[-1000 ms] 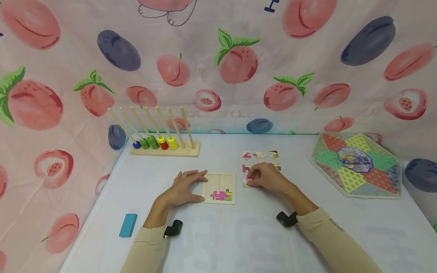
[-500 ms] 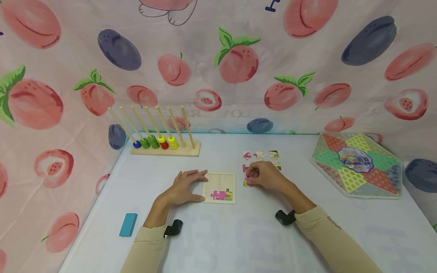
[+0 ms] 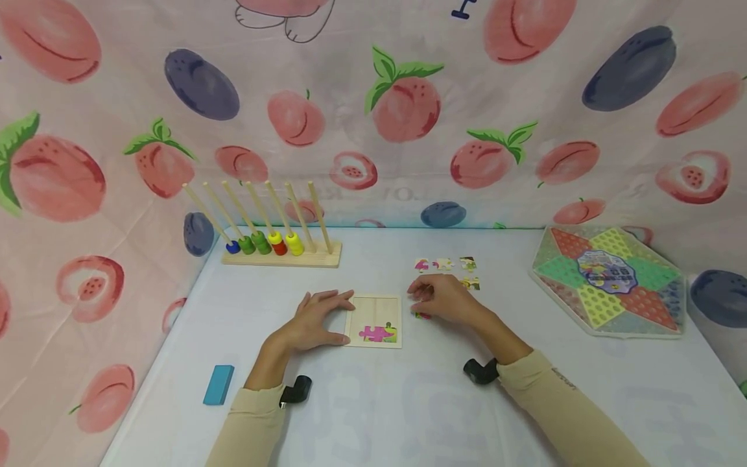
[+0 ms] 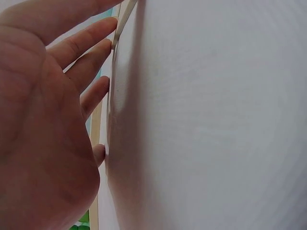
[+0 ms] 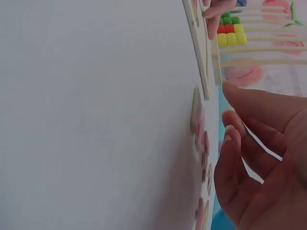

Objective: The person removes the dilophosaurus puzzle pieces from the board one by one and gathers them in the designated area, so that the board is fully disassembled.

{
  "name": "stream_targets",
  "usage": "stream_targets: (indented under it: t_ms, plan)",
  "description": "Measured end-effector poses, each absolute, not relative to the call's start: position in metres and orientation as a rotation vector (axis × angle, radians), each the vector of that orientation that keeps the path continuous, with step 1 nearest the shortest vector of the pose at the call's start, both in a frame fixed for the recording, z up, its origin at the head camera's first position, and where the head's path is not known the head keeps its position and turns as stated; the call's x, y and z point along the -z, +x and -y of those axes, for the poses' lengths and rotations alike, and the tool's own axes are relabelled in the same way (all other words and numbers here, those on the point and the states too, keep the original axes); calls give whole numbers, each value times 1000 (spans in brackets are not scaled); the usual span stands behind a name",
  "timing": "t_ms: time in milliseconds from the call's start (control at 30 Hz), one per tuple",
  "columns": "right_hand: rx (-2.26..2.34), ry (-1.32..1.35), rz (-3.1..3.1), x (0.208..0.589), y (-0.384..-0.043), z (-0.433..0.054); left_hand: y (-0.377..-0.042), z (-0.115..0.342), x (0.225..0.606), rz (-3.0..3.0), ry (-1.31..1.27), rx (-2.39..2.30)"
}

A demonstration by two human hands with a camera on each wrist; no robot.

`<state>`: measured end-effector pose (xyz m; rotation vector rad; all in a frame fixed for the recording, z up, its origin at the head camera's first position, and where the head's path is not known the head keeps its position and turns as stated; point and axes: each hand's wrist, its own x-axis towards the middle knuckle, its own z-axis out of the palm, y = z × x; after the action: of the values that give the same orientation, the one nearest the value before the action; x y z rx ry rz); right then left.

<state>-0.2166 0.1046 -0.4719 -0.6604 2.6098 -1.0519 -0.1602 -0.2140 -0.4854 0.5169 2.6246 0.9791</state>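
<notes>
My left hand lies at the left side of a small wooden puzzle tray, thumb at its lower left corner and index finger at the upper left. In the left wrist view, the fingers spread along the tray's thin edge. Joined pink-and-green puzzle pieces sit in the tray's lower right. To its right, my right hand hovers low with fingers bent; the right wrist view shows a gap between thumb and fingertips, nothing held. A puzzle piece peeks out beneath it; others are hidden.
Several loose puzzle pieces lie in rows behind the right hand. A peg abacus with coloured beads stands at the back left, a blue block at the left front. A hexagonal Chinese checkers board lies at the right.
My right hand has moved a little left off the lower puzzle piece, its fingertips parting and now covering the left piece of the middle row. The left hand and tray stay put.
</notes>
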Motion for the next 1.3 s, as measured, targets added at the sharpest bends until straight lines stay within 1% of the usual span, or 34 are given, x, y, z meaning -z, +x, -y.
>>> stream_targets:
  t_ms: [367,700,967,1300]
  plan:
    - [942,-944,-2386,462,-208,-67,-160,215,482,-2620,531,-977]
    - [771,-1198,-2299,465,-202,-45,-161,215,483,-2611,535,-999]
    - [691,-1213,-2334,471,-195,-44,-160,216,485,-2618,553,-990]
    - [785,-1209,-2312,471,-190,-48,-159,215,484,-2621,551,-1004]
